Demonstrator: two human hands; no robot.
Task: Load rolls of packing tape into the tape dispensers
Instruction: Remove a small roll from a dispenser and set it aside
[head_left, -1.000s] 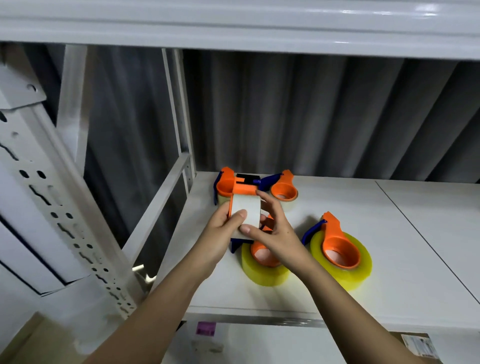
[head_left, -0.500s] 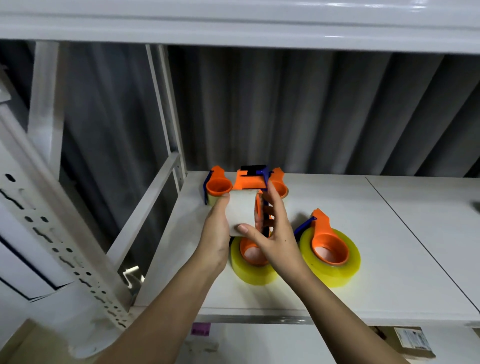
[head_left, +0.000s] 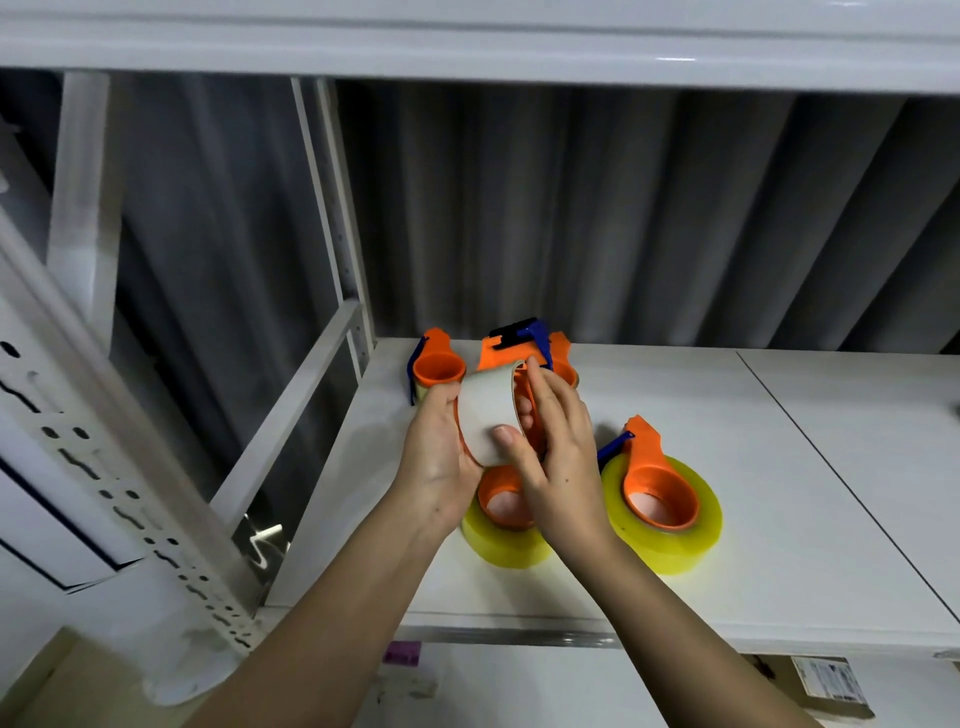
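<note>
Grey corrugated sheeting backs a white metal shelf (head_left: 779, 467) on a slotted white rack, and the work is held just above that shelf. Only the head view is given. Both hands hold up an orange plastic tape dispenser (head_left: 506, 349), blue-and-black cutter end away from the person, with a pale cardboard tape core (head_left: 488, 415) round its drum; holding it in the air probably leaves the core free to slide along the drum.

The left hand (head_left: 441, 457) cups the dispenser and core from the left, fingers curled round them. The right hand (head_left: 558, 452) comes from the right, thumb pressed on the core's face and fingers curled round its edge, a pinch that looks suited to drawing the spent core off or seating it. Both forearms rise from the bottom of the view and meet at the core.

Directly below the core lies a yellow transparent tape roll with an orange dispenser in it (head_left: 506, 525); right of the core lies a second loaded yellow roll (head_left: 662, 512). Left of the core an orange dispenser with a blue strap (head_left: 436, 371) stands on the shelf.
</note>
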